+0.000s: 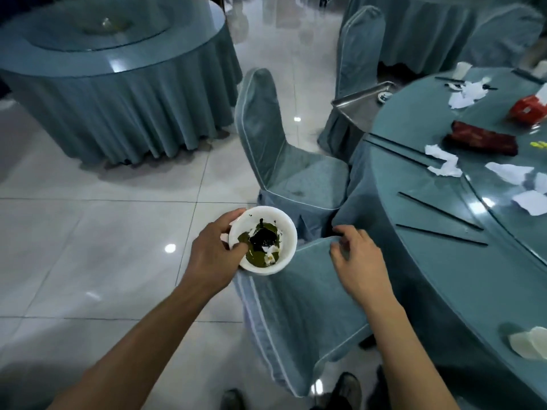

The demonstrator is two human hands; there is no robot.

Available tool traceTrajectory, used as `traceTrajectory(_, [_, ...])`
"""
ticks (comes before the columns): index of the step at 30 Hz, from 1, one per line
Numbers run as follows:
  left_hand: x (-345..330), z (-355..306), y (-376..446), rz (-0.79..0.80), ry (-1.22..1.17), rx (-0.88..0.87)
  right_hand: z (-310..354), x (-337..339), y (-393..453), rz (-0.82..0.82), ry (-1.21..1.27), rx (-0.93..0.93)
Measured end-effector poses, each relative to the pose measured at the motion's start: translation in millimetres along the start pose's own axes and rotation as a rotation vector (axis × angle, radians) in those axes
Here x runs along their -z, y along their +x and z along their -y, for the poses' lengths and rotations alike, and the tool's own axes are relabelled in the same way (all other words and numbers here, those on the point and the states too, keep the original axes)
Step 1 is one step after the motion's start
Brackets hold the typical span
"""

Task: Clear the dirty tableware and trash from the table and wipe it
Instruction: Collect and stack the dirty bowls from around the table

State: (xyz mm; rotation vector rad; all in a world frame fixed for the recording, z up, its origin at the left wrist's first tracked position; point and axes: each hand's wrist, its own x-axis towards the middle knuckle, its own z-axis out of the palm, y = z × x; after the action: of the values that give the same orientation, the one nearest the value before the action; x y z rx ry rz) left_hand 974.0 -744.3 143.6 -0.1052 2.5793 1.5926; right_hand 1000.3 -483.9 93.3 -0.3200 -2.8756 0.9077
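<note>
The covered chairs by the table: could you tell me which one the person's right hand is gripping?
The nearest chair: the right hand grips the top of its backrest. The next chair and the far chair stand untouched.

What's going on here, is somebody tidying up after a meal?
Yes, a person is clearing a dining table. Their left hand grips a white bowl with dark and green leftovers, holding it beside the table. Their right hand grips the top of a covered chair pushed up to the round table. The table is not yet cleared: black chopsticks, crumpled napkins and red packaging lie on it, and a metal tray sits at its far edge.
</note>
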Motion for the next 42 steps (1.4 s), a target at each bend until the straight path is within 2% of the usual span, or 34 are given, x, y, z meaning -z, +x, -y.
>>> traceTrajectory(7, [118.6, 39.7, 19.4, -0.066, -0.073, 0.056, 113.1, -68.6, 14.2, 0.075, 0.051, 0.055])
traceTrajectory(15, [188.0, 70.9, 93.1, -0.150, -0.145, 0.094, 178.2, -136.9, 88.2, 0.133, 0.059, 0.076])
traceTrajectory(21, [217.5, 78.2, 201.4, -0.182, -0.134, 0.098, 212.6, -184.6, 190.8, 0.136, 0.111, 0.058])
traceTrajectory(30, [259.1, 47.0, 364.7, -0.237, -0.165, 0.047, 276.4, -209.3, 357.4, 0.121, 0.060, 0.124])
traceTrajectory(35, [261.4, 36.7, 476.8, -0.179, -0.197, 0.007, 296.6, -225.0, 456.4, -0.036, -0.101, 0.163])
traceTrajectory(42, [265.9, 20.4, 658.7, -0.029, -0.209, -0.054, 321.4, -251.4, 595.6, -0.079, -0.181, 0.065])
